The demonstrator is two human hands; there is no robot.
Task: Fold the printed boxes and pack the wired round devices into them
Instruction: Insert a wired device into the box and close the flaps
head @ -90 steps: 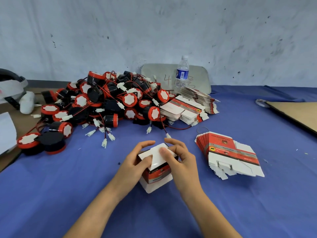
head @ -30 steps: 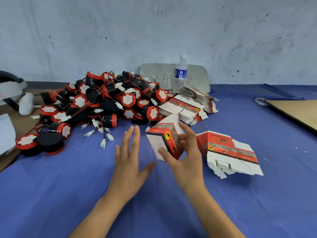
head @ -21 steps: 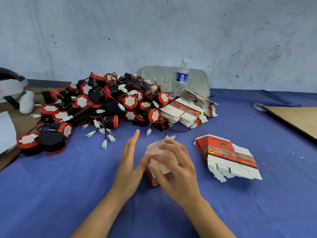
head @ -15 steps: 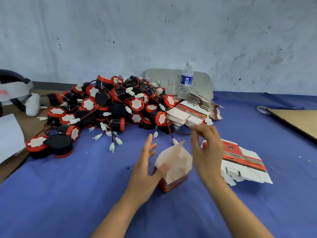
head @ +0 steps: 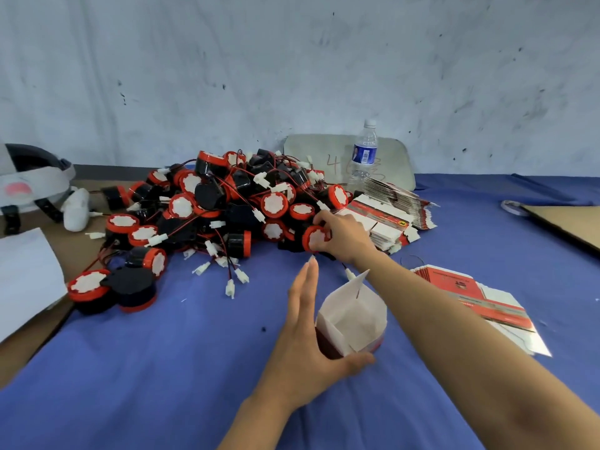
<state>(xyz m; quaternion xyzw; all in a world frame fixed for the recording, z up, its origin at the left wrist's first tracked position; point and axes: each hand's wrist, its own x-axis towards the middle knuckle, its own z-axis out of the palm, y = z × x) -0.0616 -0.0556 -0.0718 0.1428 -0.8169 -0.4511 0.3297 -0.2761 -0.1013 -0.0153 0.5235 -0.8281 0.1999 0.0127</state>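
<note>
Box [head: 354, 316] stands open-topped on the table [head: 162, 368]. Left hand [head: 305, 336] lies flat against its left side, fingers straight and together, thumb along the front. Right hand [head: 345, 237] is at the pile's [head: 224, 203] near edge, fingers curled round one red-rimmed device [head: 314, 239].

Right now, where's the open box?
Head view, centre: the open box stands on the blue cloth against the left hand, nearer than the device pile where the right hand grips a round device.
</note>
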